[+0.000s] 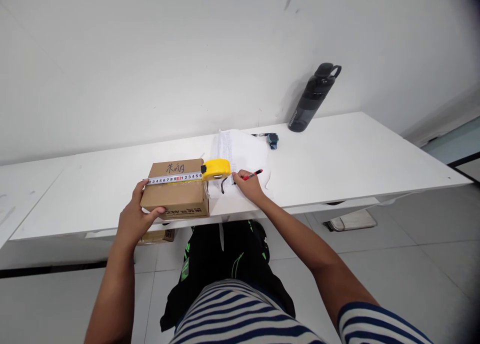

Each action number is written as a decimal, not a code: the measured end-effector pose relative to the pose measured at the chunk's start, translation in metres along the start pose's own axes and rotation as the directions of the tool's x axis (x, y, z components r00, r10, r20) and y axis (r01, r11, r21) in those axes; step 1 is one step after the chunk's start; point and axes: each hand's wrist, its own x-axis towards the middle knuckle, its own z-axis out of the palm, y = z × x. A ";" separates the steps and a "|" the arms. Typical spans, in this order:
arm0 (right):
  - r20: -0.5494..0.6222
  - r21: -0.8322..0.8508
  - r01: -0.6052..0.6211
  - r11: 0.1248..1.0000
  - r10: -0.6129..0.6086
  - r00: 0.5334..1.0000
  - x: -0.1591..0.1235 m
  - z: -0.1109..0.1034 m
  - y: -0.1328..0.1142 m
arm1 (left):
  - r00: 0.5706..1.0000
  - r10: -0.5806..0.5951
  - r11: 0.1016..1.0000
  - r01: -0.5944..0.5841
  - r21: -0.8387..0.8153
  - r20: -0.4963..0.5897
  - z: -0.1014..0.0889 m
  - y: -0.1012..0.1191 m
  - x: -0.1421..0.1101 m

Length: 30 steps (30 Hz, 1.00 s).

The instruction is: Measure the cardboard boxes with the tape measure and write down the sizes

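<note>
Fingers gripping: left hand (132, 218) on box (172, 196), right hand (249, 187) on pen (258, 173).
Between them, the tape measure (217, 168) should lie straight, its end steadied beside the left hand's fingers.

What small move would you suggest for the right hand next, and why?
I'd suggest the right hand note the reading on the white paper: it already holds a red-and-black pen over it, while the yellow tape measure's numbered blade stretches across the brown cardboard box, whose left end the left hand steadies.
</note>
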 end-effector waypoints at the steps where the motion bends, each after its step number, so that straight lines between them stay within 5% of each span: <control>1: 0.011 0.000 0.005 1.000 -0.005 1.000 0.000 0.000 0.000 | 1.000 -0.001 1.000 0.001 0.000 -0.002 0.000 0.000 0.000; 30: 0.038 -0.040 0.066 0.997 -0.065 0.997 0.006 0.007 0.008 | 0.999 -0.006 1.000 0.005 -0.025 -0.048 0.003 -0.004 -0.003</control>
